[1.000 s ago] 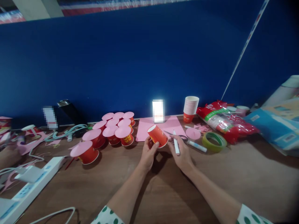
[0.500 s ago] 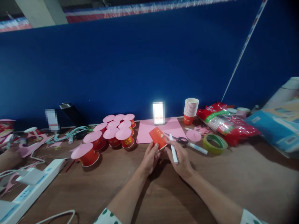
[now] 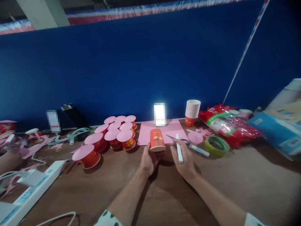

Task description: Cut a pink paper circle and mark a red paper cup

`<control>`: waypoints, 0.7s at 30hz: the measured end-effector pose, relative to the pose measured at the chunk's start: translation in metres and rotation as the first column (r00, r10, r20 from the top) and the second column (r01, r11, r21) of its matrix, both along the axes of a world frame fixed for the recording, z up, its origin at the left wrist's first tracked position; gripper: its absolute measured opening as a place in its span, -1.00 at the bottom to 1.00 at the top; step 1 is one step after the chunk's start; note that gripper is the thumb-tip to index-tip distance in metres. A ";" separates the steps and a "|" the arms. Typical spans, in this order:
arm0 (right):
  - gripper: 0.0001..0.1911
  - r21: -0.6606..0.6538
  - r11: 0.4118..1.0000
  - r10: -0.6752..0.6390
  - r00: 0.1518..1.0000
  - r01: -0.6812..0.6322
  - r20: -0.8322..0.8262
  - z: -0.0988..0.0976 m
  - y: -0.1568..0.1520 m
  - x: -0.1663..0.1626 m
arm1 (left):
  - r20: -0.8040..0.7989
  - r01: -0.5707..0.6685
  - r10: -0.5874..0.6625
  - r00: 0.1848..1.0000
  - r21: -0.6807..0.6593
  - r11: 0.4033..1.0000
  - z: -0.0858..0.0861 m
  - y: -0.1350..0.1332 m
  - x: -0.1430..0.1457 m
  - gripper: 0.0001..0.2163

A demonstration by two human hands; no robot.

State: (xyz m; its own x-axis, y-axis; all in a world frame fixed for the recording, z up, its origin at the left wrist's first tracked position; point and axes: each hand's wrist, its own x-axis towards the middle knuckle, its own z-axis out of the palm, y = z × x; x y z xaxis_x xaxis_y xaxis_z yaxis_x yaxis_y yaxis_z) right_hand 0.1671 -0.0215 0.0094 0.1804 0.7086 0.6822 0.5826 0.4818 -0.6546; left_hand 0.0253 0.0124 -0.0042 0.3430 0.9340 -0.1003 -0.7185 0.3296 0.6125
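My left hand (image 3: 147, 160) grips a red paper cup (image 3: 157, 140) held upside down, its wide rim toward the table. My right hand (image 3: 182, 158) is closed round a white glue stick (image 3: 179, 150) that points away from me. Just beyond my hands lie a pink paper sheet (image 3: 145, 133), black scissors (image 3: 181, 140), a second white glue stick (image 3: 199, 150) and a loose pink paper disc (image 3: 195, 137).
Several upturned red cups topped with pink discs (image 3: 113, 133) stand at the left. A stack of paper cups (image 3: 192, 111), a green tape roll (image 3: 216, 145) and a red cup package (image 3: 225, 124) sit at the right. A white power strip (image 3: 35, 183) and cables lie at the front left. A blue wall (image 3: 131, 69) backs the wooden table (image 3: 164, 194).
My left hand has turned the red cup from lying tilted with its mouth showing to upside down. My right hand has kept hold of the glue stick and shifted slightly.
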 end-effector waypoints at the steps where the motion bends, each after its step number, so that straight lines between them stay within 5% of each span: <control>1: -0.77 -0.015 1.000 -0.006 1.000 0.006 0.001 0.001 0.000 0.000 | 0.017 0.002 -0.002 1.000 -0.003 1.000 0.000 0.000 -0.001 -0.62; 21: -0.78 -0.152 0.980 0.133 0.991 -0.128 0.022 0.001 -0.002 -0.004 | 0.126 0.198 -0.200 0.972 0.025 0.980 0.009 -0.007 -0.002 -0.50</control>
